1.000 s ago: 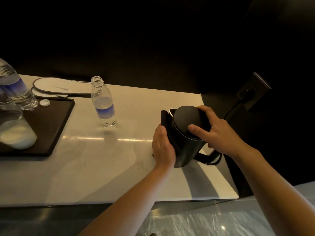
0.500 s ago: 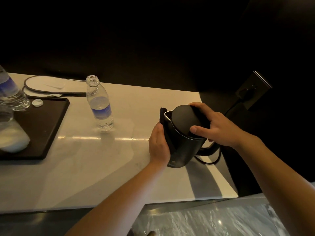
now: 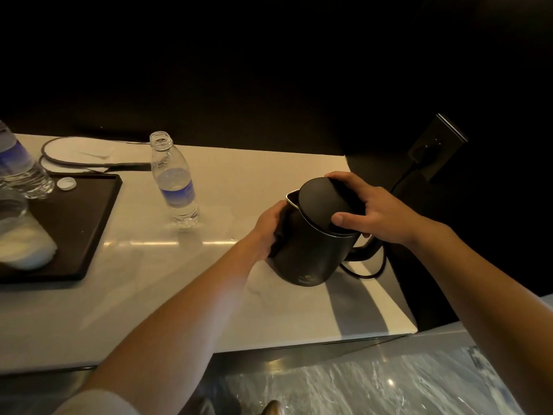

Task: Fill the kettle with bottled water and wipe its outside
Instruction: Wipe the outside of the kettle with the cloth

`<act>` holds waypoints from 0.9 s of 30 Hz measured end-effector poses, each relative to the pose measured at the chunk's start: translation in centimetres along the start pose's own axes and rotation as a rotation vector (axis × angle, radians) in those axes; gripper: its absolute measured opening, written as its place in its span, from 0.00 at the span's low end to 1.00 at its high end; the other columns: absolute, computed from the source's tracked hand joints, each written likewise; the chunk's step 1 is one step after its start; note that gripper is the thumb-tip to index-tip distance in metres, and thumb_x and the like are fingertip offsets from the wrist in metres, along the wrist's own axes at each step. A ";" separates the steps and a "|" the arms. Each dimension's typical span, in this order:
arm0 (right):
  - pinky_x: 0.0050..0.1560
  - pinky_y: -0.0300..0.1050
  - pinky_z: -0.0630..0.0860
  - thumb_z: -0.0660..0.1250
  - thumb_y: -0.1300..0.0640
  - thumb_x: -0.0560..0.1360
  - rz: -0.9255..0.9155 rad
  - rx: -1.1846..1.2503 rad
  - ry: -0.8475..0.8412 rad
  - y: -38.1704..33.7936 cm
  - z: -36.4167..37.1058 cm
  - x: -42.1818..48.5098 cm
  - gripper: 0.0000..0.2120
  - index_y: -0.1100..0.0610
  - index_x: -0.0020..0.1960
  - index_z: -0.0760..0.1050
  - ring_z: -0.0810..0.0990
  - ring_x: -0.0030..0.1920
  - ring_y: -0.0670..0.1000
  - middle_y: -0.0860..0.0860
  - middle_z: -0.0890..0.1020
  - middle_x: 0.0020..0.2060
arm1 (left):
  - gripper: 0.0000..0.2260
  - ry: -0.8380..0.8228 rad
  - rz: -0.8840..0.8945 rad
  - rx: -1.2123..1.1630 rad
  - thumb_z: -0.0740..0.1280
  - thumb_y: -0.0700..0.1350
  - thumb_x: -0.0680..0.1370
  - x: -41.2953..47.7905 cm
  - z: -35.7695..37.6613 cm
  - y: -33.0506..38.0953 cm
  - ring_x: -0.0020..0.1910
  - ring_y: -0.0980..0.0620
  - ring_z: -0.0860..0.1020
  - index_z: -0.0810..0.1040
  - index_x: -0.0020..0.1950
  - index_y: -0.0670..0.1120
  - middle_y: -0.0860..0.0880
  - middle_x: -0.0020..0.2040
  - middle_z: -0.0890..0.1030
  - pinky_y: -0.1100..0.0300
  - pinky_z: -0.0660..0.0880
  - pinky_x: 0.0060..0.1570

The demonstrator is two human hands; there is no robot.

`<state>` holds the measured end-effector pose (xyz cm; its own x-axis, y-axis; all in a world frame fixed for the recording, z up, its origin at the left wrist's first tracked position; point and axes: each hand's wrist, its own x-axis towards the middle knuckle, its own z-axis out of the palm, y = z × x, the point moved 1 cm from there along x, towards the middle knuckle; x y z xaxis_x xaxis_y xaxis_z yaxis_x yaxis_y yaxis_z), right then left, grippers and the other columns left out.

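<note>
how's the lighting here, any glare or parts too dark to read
Head view: warm light on the countertop, with a glare streak behind the left hand; the kettle casts a hard shadow toward the counter's front edge; the backdrop is near black; the wide lens bows the counter's edges.

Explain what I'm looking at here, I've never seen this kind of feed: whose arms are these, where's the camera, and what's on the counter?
There is no machine: a person's two bare arms, seen from one camera worn on their head, looking forward and down. On the pale counter stands a black kettle, tilted. The right hand grips its lid end. The left hand presses a dark cloth against its side, which looks like wiping. Further left stands an uncapped water bottle. A dark tray holds a loose cap and another bottle. The kettle's cord seems to lead towards the wall socket.
</note>
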<state>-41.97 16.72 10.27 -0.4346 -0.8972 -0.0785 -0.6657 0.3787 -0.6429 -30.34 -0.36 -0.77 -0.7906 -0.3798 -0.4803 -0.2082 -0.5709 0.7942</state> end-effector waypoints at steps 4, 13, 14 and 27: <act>0.32 0.41 0.82 0.68 0.23 0.66 0.019 0.012 0.030 -0.2 0.3 -0.3 0.34 0.22 0.68 0.57 0.84 0.41 0.54 0.42 0.76 0.57 | 0.18 -0.047 -0.032 0.054 0.63 0.56 0.79 0.8 0.0 0.6 0.50 0.43 0.83 0.87 0.48 0.46 0.43 0.48 0.87 0.49 0.76 0.62; 0.31 0.31 0.77 0.64 0.21 0.66 0.036 0.015 0.109 -1.0 1.4 -1.0 0.41 0.34 0.74 0.58 0.82 0.37 0.41 0.37 0.73 0.55 | 0.19 0.027 0.206 -0.187 0.58 0.53 0.84 -0.5 0.3 -3.9 0.53 0.46 0.83 0.87 0.52 0.49 0.45 0.50 0.87 0.51 0.80 0.57; 0.31 0.30 0.76 0.64 0.21 0.66 0.037 0.016 0.120 -1.0 1.5 -1.1 0.41 0.36 0.74 0.58 0.82 0.37 0.39 0.36 0.73 0.54 | 0.19 0.044 0.240 -0.214 0.57 0.52 0.85 -0.8 0.5 -4.4 0.55 0.45 0.83 0.86 0.54 0.48 0.44 0.52 0.87 0.51 0.80 0.58; 0.38 0.48 0.83 0.61 0.17 0.63 0.146 -0.071 0.286 -1.2 3.1 -1.9 0.44 0.36 0.73 0.58 0.81 0.42 0.49 0.40 0.76 0.53 | 0.19 0.469 0.512 -0.291 0.56 0.60 0.79 -3.3 4.2 -9.5 0.55 0.48 0.83 0.80 0.61 0.56 0.47 0.54 0.85 0.51 0.81 0.55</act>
<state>-38.45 17.30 8.83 -0.6745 -0.7361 0.0573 -0.6199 0.5225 -0.5854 -28.12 9.37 -5.17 -0.4061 -0.8826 -0.2369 0.3317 -0.3839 0.8618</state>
